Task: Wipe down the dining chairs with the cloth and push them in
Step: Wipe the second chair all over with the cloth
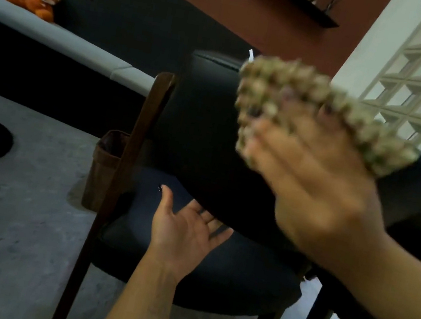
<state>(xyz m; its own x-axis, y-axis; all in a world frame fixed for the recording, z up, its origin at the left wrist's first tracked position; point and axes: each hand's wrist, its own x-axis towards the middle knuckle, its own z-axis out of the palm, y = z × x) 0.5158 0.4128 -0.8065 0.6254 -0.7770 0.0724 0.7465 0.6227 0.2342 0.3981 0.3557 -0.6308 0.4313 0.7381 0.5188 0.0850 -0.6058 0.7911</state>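
Grey floor, cloth (312, 104) on right hand (318, 195)
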